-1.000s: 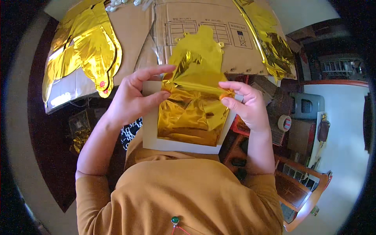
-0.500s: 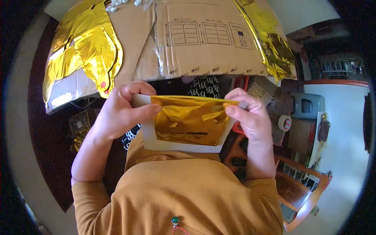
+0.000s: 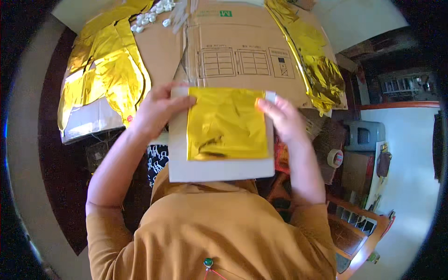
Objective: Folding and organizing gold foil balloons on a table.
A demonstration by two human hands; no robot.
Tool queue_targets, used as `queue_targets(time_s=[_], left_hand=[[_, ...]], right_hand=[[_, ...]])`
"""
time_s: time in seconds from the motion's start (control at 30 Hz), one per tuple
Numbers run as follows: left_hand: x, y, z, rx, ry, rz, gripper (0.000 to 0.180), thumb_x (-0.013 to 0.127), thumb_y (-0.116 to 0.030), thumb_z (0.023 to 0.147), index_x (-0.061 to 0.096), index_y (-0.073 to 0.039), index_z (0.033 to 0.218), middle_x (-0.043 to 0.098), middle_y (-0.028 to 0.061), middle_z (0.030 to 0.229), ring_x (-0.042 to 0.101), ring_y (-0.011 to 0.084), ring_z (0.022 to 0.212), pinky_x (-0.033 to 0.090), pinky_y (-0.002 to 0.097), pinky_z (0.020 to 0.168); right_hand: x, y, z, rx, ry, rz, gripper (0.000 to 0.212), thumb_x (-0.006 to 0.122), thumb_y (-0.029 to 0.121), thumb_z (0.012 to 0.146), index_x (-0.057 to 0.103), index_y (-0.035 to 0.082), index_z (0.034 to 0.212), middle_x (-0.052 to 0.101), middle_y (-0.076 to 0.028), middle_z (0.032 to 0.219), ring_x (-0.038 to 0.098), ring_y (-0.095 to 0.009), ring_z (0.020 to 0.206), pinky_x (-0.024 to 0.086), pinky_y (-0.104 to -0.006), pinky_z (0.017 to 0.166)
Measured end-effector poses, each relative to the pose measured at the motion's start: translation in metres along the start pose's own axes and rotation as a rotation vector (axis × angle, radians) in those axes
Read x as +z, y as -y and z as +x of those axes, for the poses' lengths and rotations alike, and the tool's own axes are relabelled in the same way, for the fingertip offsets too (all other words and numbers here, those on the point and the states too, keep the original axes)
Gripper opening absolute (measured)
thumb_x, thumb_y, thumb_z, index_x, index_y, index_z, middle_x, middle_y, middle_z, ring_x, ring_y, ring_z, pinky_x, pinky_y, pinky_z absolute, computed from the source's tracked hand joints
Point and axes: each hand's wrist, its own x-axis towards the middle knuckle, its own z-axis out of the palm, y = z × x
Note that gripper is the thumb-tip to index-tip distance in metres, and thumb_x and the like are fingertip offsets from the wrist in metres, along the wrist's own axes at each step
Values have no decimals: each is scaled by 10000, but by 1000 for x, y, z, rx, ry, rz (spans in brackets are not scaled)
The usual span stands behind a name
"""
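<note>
A stiff white board [image 3: 219,171] is held up in front of my torso, with a folded, shiny gold foil sheet [image 3: 228,123] lying flat against its face. My left hand [image 3: 159,112] pinches the upper left of the board, its thumb over the foil's left corner. Gripping the upper right is my right hand [image 3: 285,119], slightly blurred, with the thumb pressed on the foil's right edge. Fingers of both hands are partly hidden behind the board.
Beyond the board is a flat brown cardboard surface [image 3: 224,37]. Large gold foil pieces lie on its left [image 3: 105,65] and right [image 3: 305,51]. Small white pieces [image 3: 149,17] sit at the far left. A tape roll [image 3: 334,158] and a grey-blue stool [image 3: 365,135] stand to the right.
Both hands have raised the board and foil away from me and tipped them so more of their face shows. The view has shifted, with the cardboard lower in it.
</note>
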Motion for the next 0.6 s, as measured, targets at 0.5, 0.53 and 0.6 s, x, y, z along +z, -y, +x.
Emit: queue_targets(time_s=[0.5,0.53,0.6], left_hand=[[33,1,100,992,-123,1305,756,549,-505,951,376,-4,1489,290,218,1591,262,353,1484,223,514,1188],[33,8,103,956,-92,1324,772,532,-511,958,350,12,1496,286,222,1591,250,358,1488,204,511,1196],[33,15,104,883,-22,1365,806,498,-521,972,300,45,1510,278,231,1592,225,367,1497,167,506,1212]], right_hand=[[-31,48,131,-28,-24,-916,353,636,291,966,686,3,1165,736,-135,956,665,-182,861,513,-331,830],[-26,58,126,22,-29,-977,354,630,303,968,694,6,1149,734,-151,928,675,-209,843,519,-345,817],[-15,78,113,89,-120,-1170,376,611,331,972,691,13,1154,724,-176,959,684,-262,864,519,-388,819]])
